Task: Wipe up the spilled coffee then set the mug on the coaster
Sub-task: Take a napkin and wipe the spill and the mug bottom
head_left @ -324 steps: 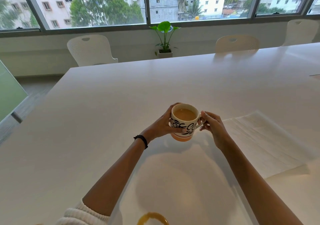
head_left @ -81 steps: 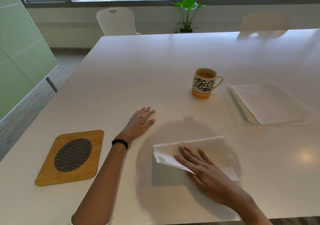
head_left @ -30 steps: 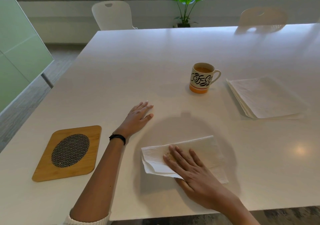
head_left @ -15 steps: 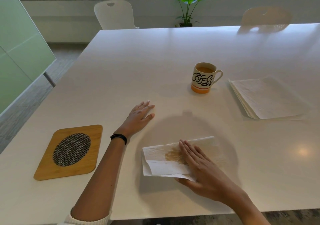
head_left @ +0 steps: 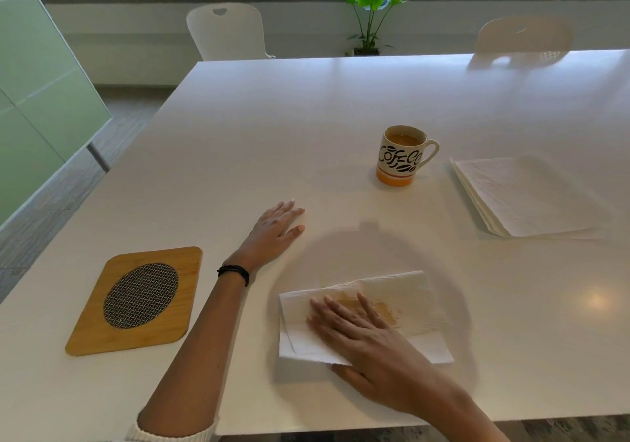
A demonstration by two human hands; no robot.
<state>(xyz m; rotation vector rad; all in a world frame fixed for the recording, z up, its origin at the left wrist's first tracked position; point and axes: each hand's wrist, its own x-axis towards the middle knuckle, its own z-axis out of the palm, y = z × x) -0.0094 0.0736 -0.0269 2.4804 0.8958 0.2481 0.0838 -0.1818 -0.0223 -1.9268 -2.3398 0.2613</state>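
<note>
My right hand (head_left: 361,343) lies flat, fingers spread, on a white paper towel (head_left: 414,300) near the table's front edge; a brown coffee stain shows through the towel beside my fingers. My left hand (head_left: 274,232) rests palm down and empty on the table, left of the towel. The coffee mug (head_left: 399,155), white with black lettering and an orange base, stands upright farther back with its handle to the right and coffee inside. The wooden coaster (head_left: 87,334) with a dark woven oval lies at the front left.
A stack of white paper towels (head_left: 525,196) lies right of the mug. The white table (head_left: 306,111) stretches far back; its front edge is close under my arms. Two white chairs (head_left: 228,31) and a potted plant (head_left: 370,15) stand beyond the far edge.
My right hand has slid the towel leftward over the spill, and the brown stain on it has spread. My left hand, the mug and the coaster have stayed where they were.
</note>
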